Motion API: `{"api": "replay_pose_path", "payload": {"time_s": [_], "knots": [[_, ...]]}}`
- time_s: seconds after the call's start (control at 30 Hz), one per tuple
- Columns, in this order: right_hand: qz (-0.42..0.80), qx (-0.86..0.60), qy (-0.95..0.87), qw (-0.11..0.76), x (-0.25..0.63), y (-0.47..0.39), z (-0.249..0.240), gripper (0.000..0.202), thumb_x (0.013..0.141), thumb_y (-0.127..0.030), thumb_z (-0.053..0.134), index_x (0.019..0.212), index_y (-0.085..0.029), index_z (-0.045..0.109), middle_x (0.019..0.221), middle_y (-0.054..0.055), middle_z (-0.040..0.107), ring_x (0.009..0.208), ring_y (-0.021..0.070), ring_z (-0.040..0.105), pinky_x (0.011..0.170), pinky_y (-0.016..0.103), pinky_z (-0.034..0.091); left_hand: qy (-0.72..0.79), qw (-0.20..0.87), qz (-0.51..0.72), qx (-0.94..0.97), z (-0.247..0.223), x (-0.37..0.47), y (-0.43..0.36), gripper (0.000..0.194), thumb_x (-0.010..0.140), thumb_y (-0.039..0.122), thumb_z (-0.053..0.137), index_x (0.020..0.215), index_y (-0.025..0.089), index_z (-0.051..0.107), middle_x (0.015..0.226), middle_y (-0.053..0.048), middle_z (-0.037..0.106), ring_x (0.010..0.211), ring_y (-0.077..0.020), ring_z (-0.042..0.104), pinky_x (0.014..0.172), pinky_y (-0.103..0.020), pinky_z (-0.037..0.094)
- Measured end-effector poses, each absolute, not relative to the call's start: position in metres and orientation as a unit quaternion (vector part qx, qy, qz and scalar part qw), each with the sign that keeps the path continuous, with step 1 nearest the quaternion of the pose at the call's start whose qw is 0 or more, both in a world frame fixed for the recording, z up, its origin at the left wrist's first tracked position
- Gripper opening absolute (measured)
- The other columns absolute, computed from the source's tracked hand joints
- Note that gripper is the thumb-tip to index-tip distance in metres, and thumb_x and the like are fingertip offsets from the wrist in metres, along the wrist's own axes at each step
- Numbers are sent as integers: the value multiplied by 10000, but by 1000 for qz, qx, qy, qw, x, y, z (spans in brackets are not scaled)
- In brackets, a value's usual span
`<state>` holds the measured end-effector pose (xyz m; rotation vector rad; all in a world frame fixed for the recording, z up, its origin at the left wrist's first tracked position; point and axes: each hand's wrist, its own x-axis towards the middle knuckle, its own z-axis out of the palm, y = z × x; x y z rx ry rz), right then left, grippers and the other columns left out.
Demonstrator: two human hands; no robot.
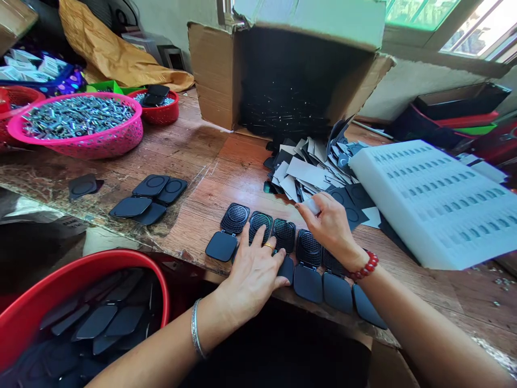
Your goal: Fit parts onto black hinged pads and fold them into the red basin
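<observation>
A row of black hinged square cases [308,283] lies unfolded along the table's front edge, their upper halves showing ribbed, ringed insides [235,217]. My left hand [254,269] rests palm down over the left part of this row, fingers spread and touching the cases. Above the row's right part, my right hand [333,229] is closed, thumb against fingers, around a small whitish piece [312,206] whose kind I cannot make out. Just beyond it spreads a loose pile of white and black flat pieces [309,172]. My right wrist and forearm hide some cases.
An open cardboard box [212,75] stands at the back. A white foam block with slots [440,205] lies at right. Several black cases [131,206] sit at left, near a pink basket of metal parts [121,132]. A red tub [161,285] of black pieces stands below the edge.
</observation>
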<state>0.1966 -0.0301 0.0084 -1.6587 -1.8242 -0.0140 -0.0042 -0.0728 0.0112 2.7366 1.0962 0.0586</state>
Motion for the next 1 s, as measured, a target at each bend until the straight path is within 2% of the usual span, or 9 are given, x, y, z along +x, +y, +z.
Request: {"api": "replay_pose_path", "payload": {"time_s": [0.13, 0.27, 0.37, 0.43, 0.63, 1.0], "knots": [[28, -684, -642, 346, 213, -40, 10, 419, 825, -379, 593, 559, -258, 293, 565, -32, 376, 545, 140, 322, 548, 304, 250, 367, 83, 36, 926, 10, -4, -74, 507, 845, 575, 652, 1220, 235, 674, 1301, -122, 653, 1352, -393, 445, 1124, -658, 228], [161, -723, -550, 386, 222, -44, 13, 438, 836, -493, 579, 538, -242, 380, 497, -46, 368, 491, 119, 308, 495, 292, 229, 365, 120, 55, 922, 8, -8, -75, 538, 835, 560, 673, 1255, 225, 649, 1346, -126, 624, 1388, -404, 394, 1127, -682, 211], [261, -709, -490, 435, 218, -42, 12, 422, 815, -536, 597, 561, -229, 458, 478, -44, 398, 473, 118, 350, 472, 284, 253, 379, 130, 100, 911, 9, -18, -74, 522, 889, 454, 655, 1341, 207, 570, 1406, -114, 579, 1423, -357, 353, 1153, -629, 227], [286, -692, -485, 451, 209, -38, 9, 412, 810, -528, 610, 570, -225, 469, 475, -46, 400, 474, 117, 361, 471, 281, 259, 407, 119, 117, 898, 9, -27, -73, 436, 927, 376, 622, 1317, 186, 583, 1390, -109, 593, 1426, -339, 352, 1161, -605, 235], [215, -682, -558, 423, 185, -24, 0, 424, 854, -503, 558, 571, -230, 401, 514, -60, 361, 501, 105, 308, 491, 279, 236, 445, 96, 98, 885, -5, -50, -68, 374, 913, 389, 634, 1265, 260, 642, 1346, -91, 629, 1405, -408, 361, 1104, -692, 251], [135, -690, -587, 401, 169, -9, -5, 432, 805, -460, 568, 536, -255, 300, 521, -66, 272, 520, 118, 241, 526, 298, 178, 452, 84, 44, 887, 1, -44, -69, 409, 903, 428, 641, 1262, 233, 644, 1320, -116, 630, 1394, -416, 373, 1120, -682, 219]]}}
